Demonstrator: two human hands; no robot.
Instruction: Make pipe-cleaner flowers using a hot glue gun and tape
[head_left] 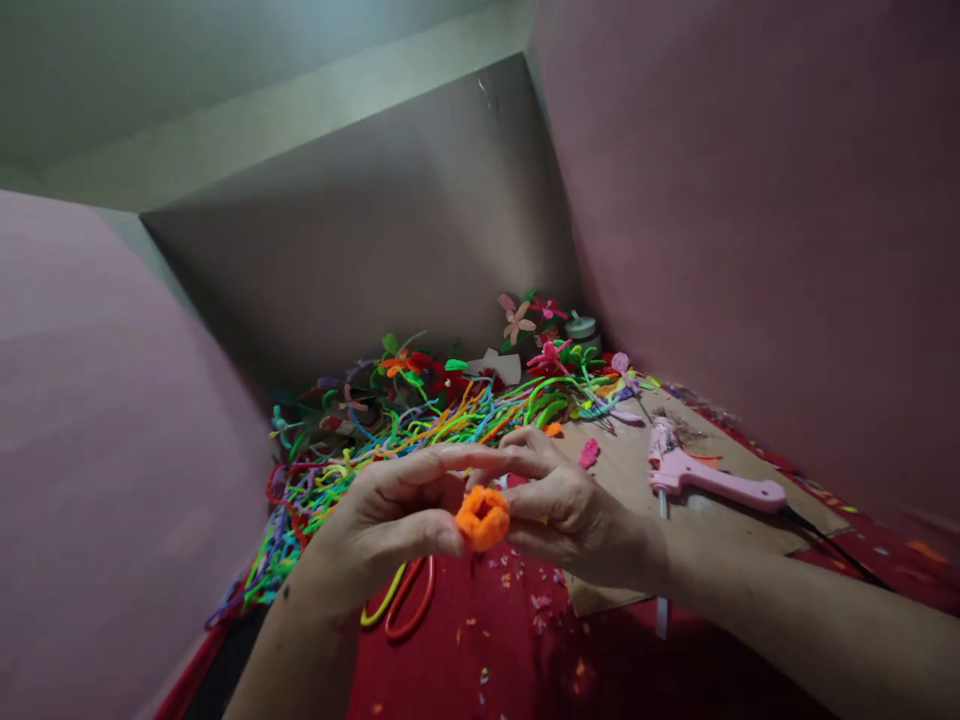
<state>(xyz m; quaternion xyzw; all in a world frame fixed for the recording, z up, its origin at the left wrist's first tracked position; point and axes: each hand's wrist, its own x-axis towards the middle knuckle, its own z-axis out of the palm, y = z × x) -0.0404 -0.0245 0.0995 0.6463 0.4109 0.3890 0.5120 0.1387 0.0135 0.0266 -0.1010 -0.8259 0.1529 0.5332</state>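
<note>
Pink walls close in on both sides, grey panel at the back; the desk has a red cover littered with small coloured scraps.

Both hands meet at centre, raised just above the cover. Left hand and right hand pinch a small orange fuzzy coil between them. Left thumb and fingers grip its left edge, right fingers curl around its right side and top. Fingertips of the two hands touch above the coil. The coil looks like a rolled pipe-cleaner ring, opening facing the camera.

Under the left hand: yellow and red loops lie on the cover, partly hidden by the wrist.

Beyond the hands: a big tangle of pipe cleaners, green, yellow, blue, orange and red, spreading back and to the left.

Behind that pile, near the back panel: finished pipe-cleaner flowers and a small round container.

Right of the right hand: a brown cardboard sheet with a pink glue gun lying on it, its black cord running off right. A small pink scrap sits just beyond the right-hand knuckles.
</note>
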